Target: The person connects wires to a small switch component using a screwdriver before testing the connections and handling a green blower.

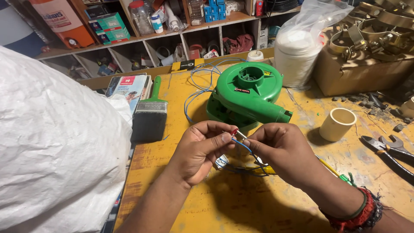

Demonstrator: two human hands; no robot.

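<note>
My left hand (202, 144) and my right hand (280, 149) meet over a yellow workbench (241, 207), fingertips pinched together on a thin blue wire (243, 146) with a small red and metal end piece (235, 132). More blue wire (194, 92) loops back to a green plastic blower housing (248, 92) just behind my hands. A small silver part (221, 161) and a tangle of dark wires (246, 170) lie under my hands. My right wrist wears red and dark thread bands (360, 211).
A wide black paintbrush with a green handle (149, 116) lies left of the blower. A white sack (56, 146) fills the left side. A cream plastic pipe coupling (337, 124), pliers and a spanner (388, 151), a green-handled screwdriver (336, 172), a bagged white roll (299, 51), a carton of metal clamps (366, 56) and cluttered shelves (172, 30) are around.
</note>
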